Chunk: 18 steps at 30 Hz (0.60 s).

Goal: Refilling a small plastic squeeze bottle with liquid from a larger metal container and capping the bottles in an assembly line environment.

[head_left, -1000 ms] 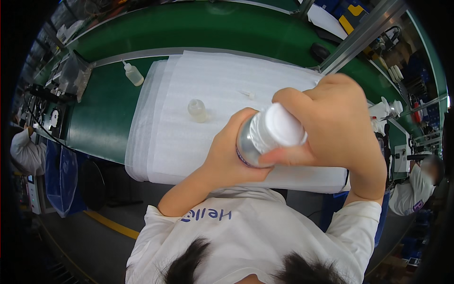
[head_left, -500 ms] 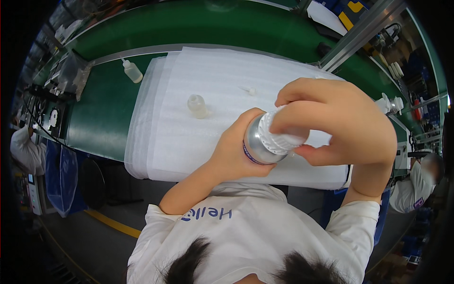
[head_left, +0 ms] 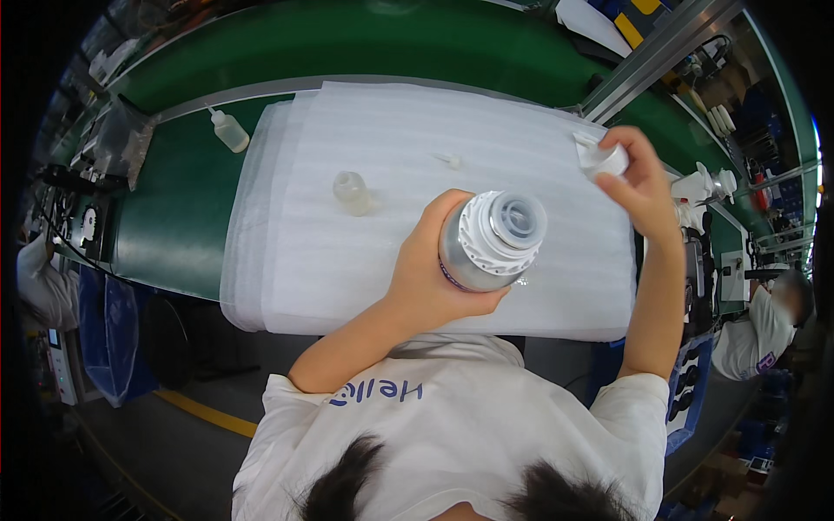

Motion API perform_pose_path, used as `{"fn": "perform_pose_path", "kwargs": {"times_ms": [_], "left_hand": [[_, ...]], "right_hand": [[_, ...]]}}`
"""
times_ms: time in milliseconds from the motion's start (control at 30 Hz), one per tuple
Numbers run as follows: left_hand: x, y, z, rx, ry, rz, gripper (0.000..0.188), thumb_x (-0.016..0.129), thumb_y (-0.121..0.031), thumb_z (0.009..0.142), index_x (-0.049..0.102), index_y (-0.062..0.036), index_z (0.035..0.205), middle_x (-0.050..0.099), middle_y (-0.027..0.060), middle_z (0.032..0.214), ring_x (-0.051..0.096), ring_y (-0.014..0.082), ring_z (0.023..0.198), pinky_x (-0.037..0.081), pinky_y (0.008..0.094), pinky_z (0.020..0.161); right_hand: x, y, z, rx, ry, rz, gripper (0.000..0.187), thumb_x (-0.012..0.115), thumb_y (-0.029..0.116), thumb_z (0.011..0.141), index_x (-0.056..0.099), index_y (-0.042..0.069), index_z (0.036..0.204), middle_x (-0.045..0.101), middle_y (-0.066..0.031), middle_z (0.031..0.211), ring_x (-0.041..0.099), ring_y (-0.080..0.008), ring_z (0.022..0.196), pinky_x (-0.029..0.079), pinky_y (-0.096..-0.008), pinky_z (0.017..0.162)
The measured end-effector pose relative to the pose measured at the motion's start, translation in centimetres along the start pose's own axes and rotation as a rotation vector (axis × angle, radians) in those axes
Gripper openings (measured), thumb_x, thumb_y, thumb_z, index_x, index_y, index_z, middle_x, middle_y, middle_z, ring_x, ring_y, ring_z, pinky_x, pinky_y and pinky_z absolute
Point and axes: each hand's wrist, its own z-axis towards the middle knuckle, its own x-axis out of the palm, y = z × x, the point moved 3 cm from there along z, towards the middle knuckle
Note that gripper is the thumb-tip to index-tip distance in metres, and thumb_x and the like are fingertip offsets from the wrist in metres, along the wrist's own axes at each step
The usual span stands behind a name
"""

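Note:
Near the front of the padded white sheet, my left hand wraps round a silver bottle. Its top faces up and shows a white ribbed collar and a round, uncovered grey mouth. Out at the far right of the sheet, my right hand grips a white cap between thumb and fingers. A crumpled-looking white piece lies against the cap; what it is cannot be made out. Left of the silver bottle stands a small translucent squeeze bottle without its tip. A small white nozzle lies beyond it.
Foam-like white sheeting covers part of the green bench. Another squeeze bottle, with nozzle, lies at the far left. White fittings and a metal post are on the right. A person sits beyond.
My right hand has left the top of the silver bottle and moved right with the white cap, uncovering the mouth. My left hand still holds the bottle in nearly the same place.

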Motion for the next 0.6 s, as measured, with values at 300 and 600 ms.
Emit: {"fn": "perform_pose_path", "kwargs": {"times_ms": [300,600], "left_hand": [[0.8,1.4,-0.4,0.029,-0.041,-0.005,0.086,0.080,-0.011,0.053,0.030,-0.0039,0.123,0.047,0.0082,0.109,0.050,0.0168,0.101,0.043,0.0307,0.085],[0.5,1.1,-0.1,0.021,-0.017,0.033,0.085,0.080,-0.011,0.052,0.032,-0.0052,0.122,0.048,0.0080,0.108,0.051,0.0165,0.098,0.042,0.0311,0.084]], "right_hand": [[2.0,-6.9,-4.4,0.103,-0.015,-0.478,0.034,0.070,0.011,0.067,0.050,0.006,0.094,0.052,-0.0096,0.108,0.048,-0.0258,0.105,0.035,-0.0330,0.093],[7.6,8.5,1.2,-0.193,-0.011,-0.073,0.016,0.053,0.015,0.083,0.060,0.003,0.075,0.057,-0.0067,0.071,0.050,-0.0174,0.064,0.038,-0.0275,0.057]]}}
